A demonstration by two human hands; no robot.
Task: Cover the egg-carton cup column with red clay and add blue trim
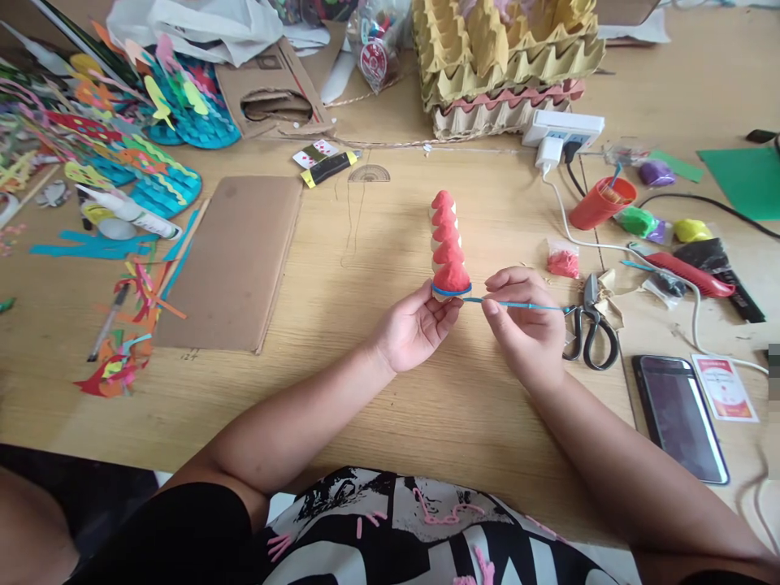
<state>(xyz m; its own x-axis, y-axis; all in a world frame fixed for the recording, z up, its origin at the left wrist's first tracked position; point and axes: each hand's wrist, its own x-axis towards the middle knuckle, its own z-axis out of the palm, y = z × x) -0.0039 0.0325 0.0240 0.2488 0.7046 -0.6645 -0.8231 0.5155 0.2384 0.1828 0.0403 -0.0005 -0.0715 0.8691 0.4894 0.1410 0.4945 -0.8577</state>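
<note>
Upright over the middle of the table stands a craft piece of stacked red-and-white cones (447, 244), likely cut from egg carton. My left hand (418, 327) is closed around its base. A thin blue strip (530, 305) runs around the lowest cone's rim and stretches off to the right. Between thumb and fingers, my right hand (527, 325) pinches this strip. Just beyond the right hand lie black-handled scissors (591, 329).
Stacked egg trays (505, 73) and a white power strip (564, 130) sit at the back. A cardboard sheet (228, 260) and paper scraps lie left. On the right are a red cup (602, 203), clay packets, a cable and a phone (679, 418).
</note>
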